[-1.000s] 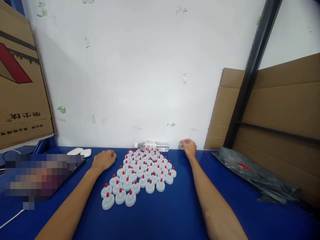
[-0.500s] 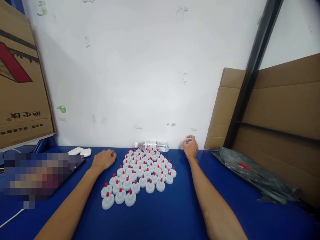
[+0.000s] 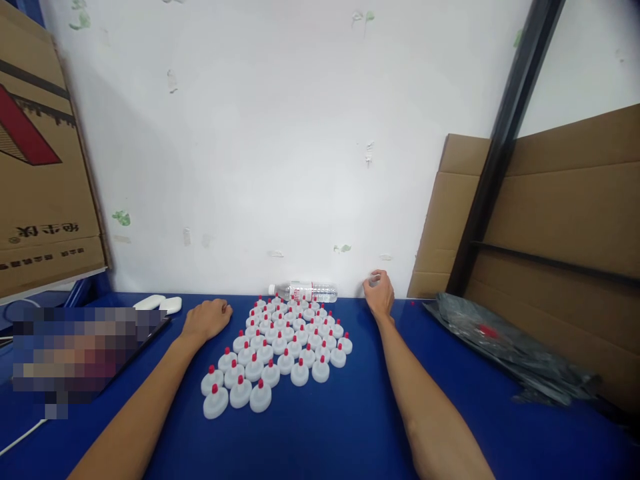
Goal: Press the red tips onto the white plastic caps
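Note:
A large group of white round caps with red nozzle tips [image 3: 280, 343] stands upright on the blue table, packed close together. My left hand [image 3: 207, 319] rests on the table left of the group, its fingers curled under and nothing showing in them. To the right of the group, my right hand [image 3: 379, 293] lies near the wall, fingers loosely bent with a gap to the thumb. I see nothing held there. Behind the caps a clear plastic bottle [image 3: 305, 291] with a white cap lies on its side along the wall. Neither hand touches the caps.
On the left are a printed cardboard box [image 3: 45, 187], a blurred-out flat object [image 3: 85, 353] and two white rounded items [image 3: 160, 303]. Grey plastic bags [image 3: 500, 347] lie at the right, before cardboard sheets [image 3: 565, 213] and a black post [image 3: 500, 147].
The whole view has shifted very slightly. My right hand's thumb and fingers have moved a little apart. The left hand, caps and bottle stay where they were.

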Motion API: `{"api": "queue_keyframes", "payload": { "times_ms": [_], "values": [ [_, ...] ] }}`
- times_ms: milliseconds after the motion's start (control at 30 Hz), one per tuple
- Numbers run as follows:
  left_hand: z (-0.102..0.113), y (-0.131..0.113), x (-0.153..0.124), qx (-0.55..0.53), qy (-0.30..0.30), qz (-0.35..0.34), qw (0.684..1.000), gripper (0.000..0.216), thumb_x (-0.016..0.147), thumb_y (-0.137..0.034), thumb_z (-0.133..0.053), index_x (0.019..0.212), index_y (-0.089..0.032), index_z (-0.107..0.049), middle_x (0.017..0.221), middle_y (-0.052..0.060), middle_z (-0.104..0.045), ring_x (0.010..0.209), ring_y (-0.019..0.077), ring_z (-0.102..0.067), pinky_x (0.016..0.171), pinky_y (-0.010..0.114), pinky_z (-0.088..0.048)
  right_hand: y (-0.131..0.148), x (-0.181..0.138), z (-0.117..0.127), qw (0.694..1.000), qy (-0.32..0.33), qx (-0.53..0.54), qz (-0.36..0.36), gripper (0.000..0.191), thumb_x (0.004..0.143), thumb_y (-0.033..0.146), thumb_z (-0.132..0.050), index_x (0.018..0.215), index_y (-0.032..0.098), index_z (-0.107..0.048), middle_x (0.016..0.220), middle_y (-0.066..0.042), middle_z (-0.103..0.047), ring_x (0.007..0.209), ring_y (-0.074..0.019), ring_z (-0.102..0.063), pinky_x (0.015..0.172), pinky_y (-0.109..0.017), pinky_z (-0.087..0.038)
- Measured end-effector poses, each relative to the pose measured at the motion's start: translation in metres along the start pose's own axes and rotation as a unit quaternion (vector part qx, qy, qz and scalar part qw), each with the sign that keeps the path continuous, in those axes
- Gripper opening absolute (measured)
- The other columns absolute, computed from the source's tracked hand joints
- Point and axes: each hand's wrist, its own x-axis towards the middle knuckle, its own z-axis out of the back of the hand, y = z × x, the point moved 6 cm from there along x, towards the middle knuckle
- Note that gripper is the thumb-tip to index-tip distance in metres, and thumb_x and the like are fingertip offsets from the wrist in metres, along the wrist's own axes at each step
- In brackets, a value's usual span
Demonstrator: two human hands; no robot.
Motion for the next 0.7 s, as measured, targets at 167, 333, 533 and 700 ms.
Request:
{"api": "queue_keyframes", "payload": {
  "times_ms": [167,333,533,700],
  "values": [
    [-0.0005,-0.0001,0.0006,0.003,0.001,-0.001,1.0,0.041,0.087,-0.038,-0.031,0.086,-0.019,-0.067,0.1,0.017,-0.073,0.098,0.0366,-0.067,0.078,0.044,-0.05,-0.0022,-0.0001,-0.0001,1.0,0.001,-0.008,-0.009,0.025,0.081,0.022,-0.052,0.105,0.019,-0.056,0.082,0.001,-0.059,0.073,-0.0167,-0.054,0.065,-0.027,-0.033],
    [-0.0003,-0.0002,0.0002,0.002,0.002,0.002,1.0,0.041,0.087,-0.039,-0.031,0.086,-0.019,-0.067,0.099,0.017,-0.073,0.097,0.0366,-0.067,0.078,0.044,-0.049,-0.0031,0.0,-0.0013,1.0,0.008,-0.009,-0.013,0.029,0.081,0.02,-0.051,0.11,0.021,-0.056,0.081,0.0,-0.063,0.073,-0.0181,-0.055,0.064,-0.027,-0.031],
    [0.0003,-0.0007,-0.0003,-0.001,0.002,-0.002,1.0,0.041,0.088,-0.039,-0.03,0.085,-0.019,-0.066,0.098,0.017,-0.073,0.098,0.0373,-0.067,0.078,0.044,-0.049,-0.0027,0.0,-0.0002,1.0,0.008,0.0,-0.015,0.047,0.085,0.028,-0.05,0.131,0.022,-0.046,0.096,-0.003,-0.067,0.079,-0.0206,-0.059,0.067,-0.028,-0.034],
    [0.0001,-0.0004,0.0,-0.002,0.002,-0.003,1.0,0.04,0.087,-0.038,-0.031,0.085,-0.019,-0.066,0.099,0.017,-0.073,0.097,0.0367,-0.067,0.077,0.044,-0.049,-0.0025,0.0,-0.0008,1.0,0.008,0.004,-0.011,0.041,0.083,0.031,-0.051,0.123,0.022,-0.052,0.097,-0.003,-0.065,0.087,-0.022,-0.06,0.07,-0.029,-0.037]
  ]
}}
